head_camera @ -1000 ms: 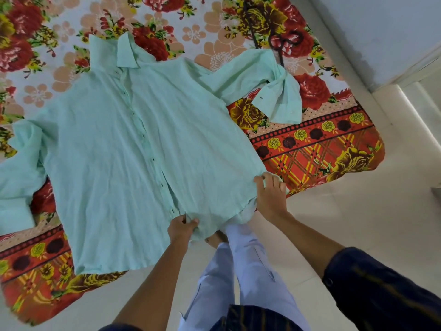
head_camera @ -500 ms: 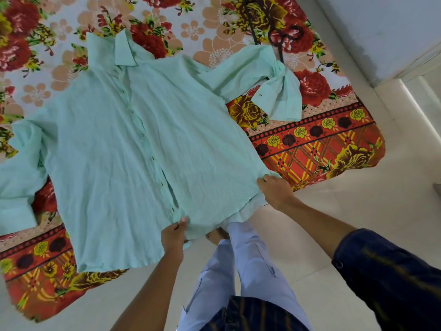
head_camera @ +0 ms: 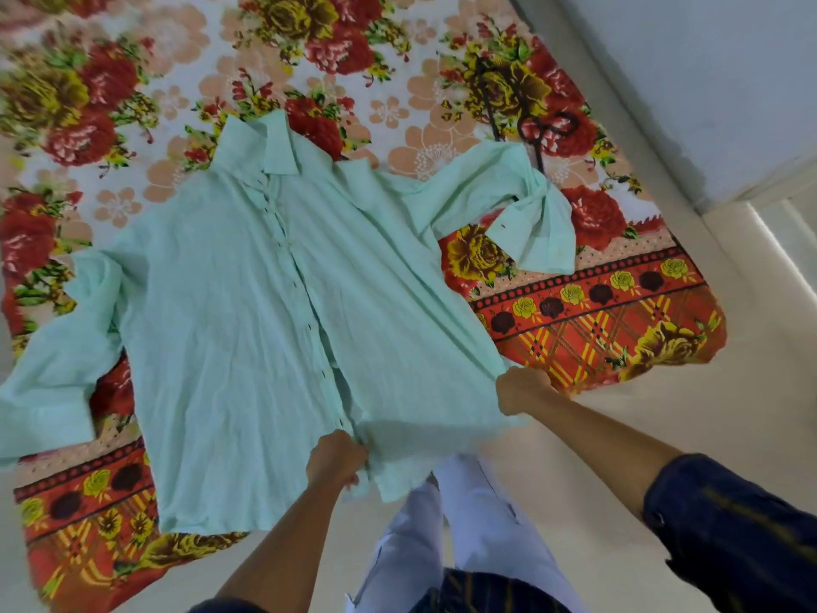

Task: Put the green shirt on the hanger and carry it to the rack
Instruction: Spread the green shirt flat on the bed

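While the green shirt [head_camera: 274, 329] lies spread across the floral sheet [head_camera: 610, 311], hem overhanging its near edge, left hand [head_camera: 337, 457] and right hand [head_camera: 521, 390] each clench that hem. Advice: pull evenly; hanger [head_camera: 526, 126] rests at the far right corner.

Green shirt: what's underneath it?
The green shirt lies on a floral bedsheet that shows all round it. A dark hanger runs under the sleeve beside the wall; its lower part is covered. Nothing else under the cloth can be seen.
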